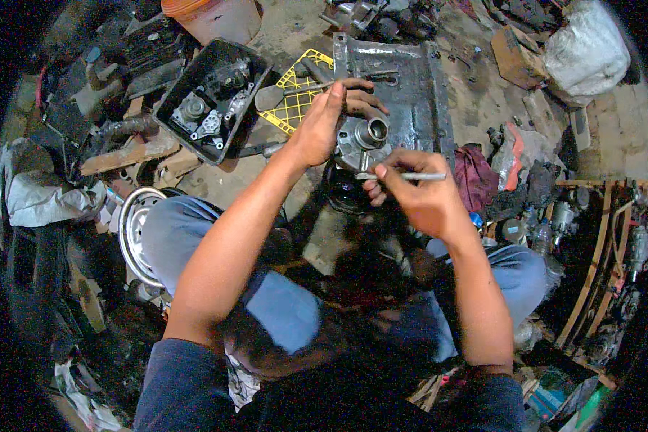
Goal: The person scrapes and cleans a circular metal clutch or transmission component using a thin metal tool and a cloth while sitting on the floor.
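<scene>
A round grey metal housing (371, 133) with a raised open collar stands in front of me, above a dark rounded piece (347, 193). My left hand (327, 126) is closed about its left and far side, thumb raised and fingers reaching over the far edge. Between the thumb and fingers of my right hand (410, 191) is a slim grey metal rod (425, 176), held nearly level. The rod's left end is at the housing's near side; whether it touches is not clear. A hammer-like tool (270, 99) lies behind my left hand, its handle partly hidden.
A black bin (219, 147) of metal parts is at the left, beside a yellow grid crate (288, 119). Behind the housing lies a dark metal tray (410, 79). Maroon cloth (474, 176) is to the right. A wheel rim (129, 237) stands by my left knee; scattered parts surround me.
</scene>
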### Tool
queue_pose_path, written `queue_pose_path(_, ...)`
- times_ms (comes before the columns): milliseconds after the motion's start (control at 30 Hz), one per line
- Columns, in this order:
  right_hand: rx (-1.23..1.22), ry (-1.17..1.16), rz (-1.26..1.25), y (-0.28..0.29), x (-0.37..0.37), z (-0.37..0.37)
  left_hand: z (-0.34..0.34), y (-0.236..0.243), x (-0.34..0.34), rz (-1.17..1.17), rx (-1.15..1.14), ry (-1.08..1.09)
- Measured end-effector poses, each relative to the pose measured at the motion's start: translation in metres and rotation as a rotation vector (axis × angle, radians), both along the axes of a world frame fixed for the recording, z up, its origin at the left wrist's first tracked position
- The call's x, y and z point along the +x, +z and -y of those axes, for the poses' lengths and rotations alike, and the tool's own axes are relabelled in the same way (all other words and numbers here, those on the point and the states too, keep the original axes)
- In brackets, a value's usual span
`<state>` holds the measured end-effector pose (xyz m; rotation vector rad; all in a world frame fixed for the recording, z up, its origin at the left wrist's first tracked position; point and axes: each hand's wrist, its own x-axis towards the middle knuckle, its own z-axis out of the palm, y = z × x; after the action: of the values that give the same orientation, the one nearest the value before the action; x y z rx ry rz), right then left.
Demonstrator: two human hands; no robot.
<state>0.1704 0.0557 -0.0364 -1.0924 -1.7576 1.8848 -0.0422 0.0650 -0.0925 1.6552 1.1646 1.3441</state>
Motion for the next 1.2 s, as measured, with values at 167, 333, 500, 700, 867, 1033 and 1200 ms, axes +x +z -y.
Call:
queue_pose_path(167,0.001,-0.014,-0.059,0.017,0.004,0.000,0.001,0.002,0.000,-0.098,0.026,0.028)
queue_pose_path(333,0.188,-0.203,-0.174,0.004,-0.002,0.011,-0.003,-0.006,0.000,-0.031,0.046,0.011)
queue_pose_path(500,0.184,-0.210,-0.174,0.000,-0.016,0.019,-0.002,-0.006,-0.001,-0.054,0.045,0.014)
queue_pose_path(700,0.261,-0.209,-0.112,-0.001,-0.017,0.019,0.000,-0.006,0.002,-0.031,0.027,0.023)
queue_pose_path(867,0.275,-0.205,-0.133,-0.006,-0.012,0.022,0.000,-0.003,0.003,-0.030,0.038,0.045)
queue_pose_path(1033,0.275,-0.250,-0.110,-0.004,-0.017,0.024,-0.002,-0.004,-0.001,0.009,-0.008,0.000)
queue_pose_path(1200,0.294,-0.222,-0.088,0.000,0.002,0.018,0.002,-0.002,-0.002,-0.014,-0.144,-0.040)
